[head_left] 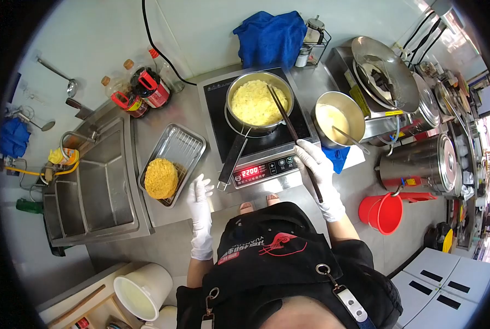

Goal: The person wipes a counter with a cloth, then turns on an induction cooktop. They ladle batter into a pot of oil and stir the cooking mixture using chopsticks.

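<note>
My right hand [317,170], in a white glove, grips a pair of long dark chopsticks [285,113]. Their tips reach into a yellow, shaggy mass of food [257,103], perhaps noodles, filling a steel saucepan [291,94] on the induction cooker [217,105]. The pan's black handle [233,160] points toward me. My left hand [200,200], gloved too, hovers beside that handle with fingers loosely apart and nothing in them. Left of it, a round golden cake of food [161,179] sits at the near end of a rack in a metal tray [200,147].
Right of the cooker stands a steel pot [360,113] of pale yellow liquid with a utensil in it. Sauce bottles [150,88] and a sink [109,178] are leftward. A blue cloth [271,39] lies behind. A red bucket [381,214] is on the floor at right.
</note>
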`<state>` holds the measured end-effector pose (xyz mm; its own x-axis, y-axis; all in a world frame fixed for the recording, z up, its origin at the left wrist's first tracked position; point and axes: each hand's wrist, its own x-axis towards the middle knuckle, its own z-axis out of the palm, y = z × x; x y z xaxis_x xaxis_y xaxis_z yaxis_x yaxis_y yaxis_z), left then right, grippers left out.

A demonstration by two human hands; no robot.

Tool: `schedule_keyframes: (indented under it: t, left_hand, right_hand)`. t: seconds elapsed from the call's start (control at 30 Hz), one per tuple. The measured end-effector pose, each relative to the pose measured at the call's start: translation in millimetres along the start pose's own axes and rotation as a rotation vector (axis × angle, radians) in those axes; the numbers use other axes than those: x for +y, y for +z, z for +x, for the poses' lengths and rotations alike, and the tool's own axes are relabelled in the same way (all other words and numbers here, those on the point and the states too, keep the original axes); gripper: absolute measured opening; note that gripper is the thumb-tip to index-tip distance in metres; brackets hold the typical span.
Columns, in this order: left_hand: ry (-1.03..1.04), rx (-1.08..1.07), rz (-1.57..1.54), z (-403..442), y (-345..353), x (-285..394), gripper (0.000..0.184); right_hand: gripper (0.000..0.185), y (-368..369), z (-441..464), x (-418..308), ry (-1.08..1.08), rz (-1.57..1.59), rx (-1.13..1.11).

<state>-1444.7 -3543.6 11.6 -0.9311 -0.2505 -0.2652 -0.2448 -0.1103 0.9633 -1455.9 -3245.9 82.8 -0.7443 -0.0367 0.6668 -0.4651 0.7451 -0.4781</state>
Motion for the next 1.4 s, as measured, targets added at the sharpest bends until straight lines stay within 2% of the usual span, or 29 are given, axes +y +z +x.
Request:
schedule_keyframes:
  t: [0.63, 0.7, 0.93, 1.4]
  left_hand:
    - [0.000, 0.073, 0.067, -3.0, -9.6, -6.6, 0.037]
    - [-0.002, 0.078, 0.063, -2.0, -11.2, -8.0, 0.038]
    - [-0.006, 0.091, 0.053, -2.0, -12.1, -9.2, 0.039]
    - [-0.010, 0.080, 0.056, -1.0, -9.6, -10.6, 0.040]
  right_hand:
    - [0.031, 0.8, 10.3, 6.7, -0.048, 0.049, -0.064]
    - [0.033, -2.9, 11.0, 1.6, 0.000, 0.040, -0.045]
    - [0.029, -17.7, 6.6, -5.4, -0.021, 0.036, -0.003]
    - [0.033, -17.2, -2.2, -6.2, -0.054, -0.040, 0.043]
